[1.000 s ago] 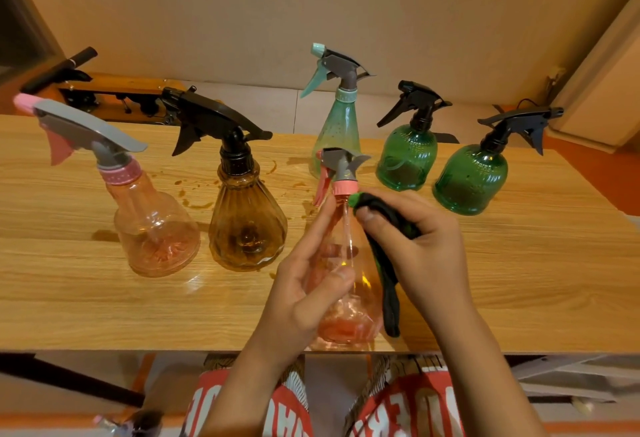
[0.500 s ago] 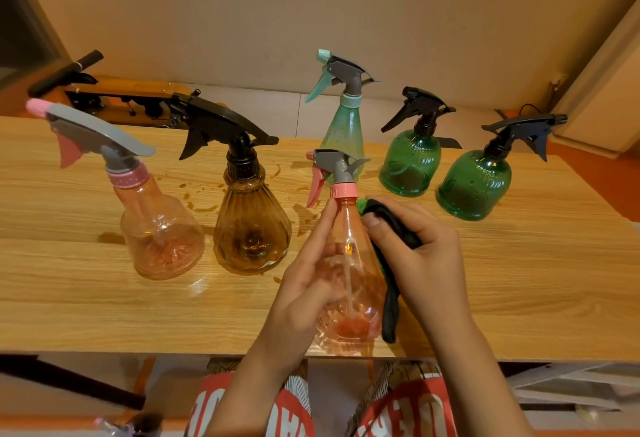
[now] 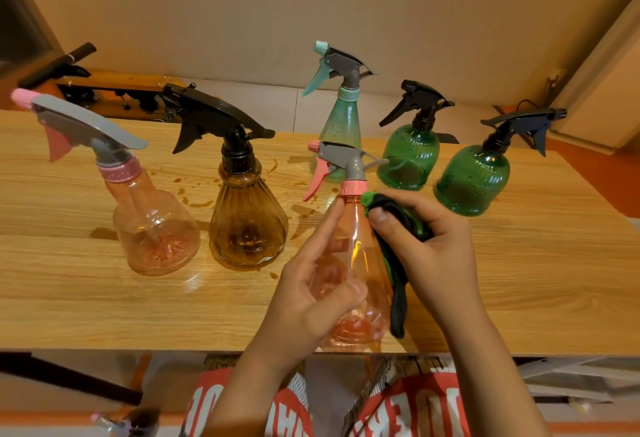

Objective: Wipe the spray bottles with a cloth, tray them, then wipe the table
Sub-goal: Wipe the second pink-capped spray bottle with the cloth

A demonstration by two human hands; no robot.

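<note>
Left fingers [image 3: 323,239] around pink bottle [image 3: 360,256], right fingers [image 3: 381,220] around cloth [image 3: 394,209]; amber bottle [image 3: 247,225] just beside.

Left hand [image 3: 308,301] grips the bottle [image 3: 360,246]; right hand [image 3: 440,249] pinches the cloth [image 3: 399,305].

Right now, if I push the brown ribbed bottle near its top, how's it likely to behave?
Probably light: the brown ribbed bottle looks nearly empty. Likely tippy under a high push: its big black trigger head overhangs a narrow neck, though the base is wide. Might skid: wet spots mark the table beside it.
</note>
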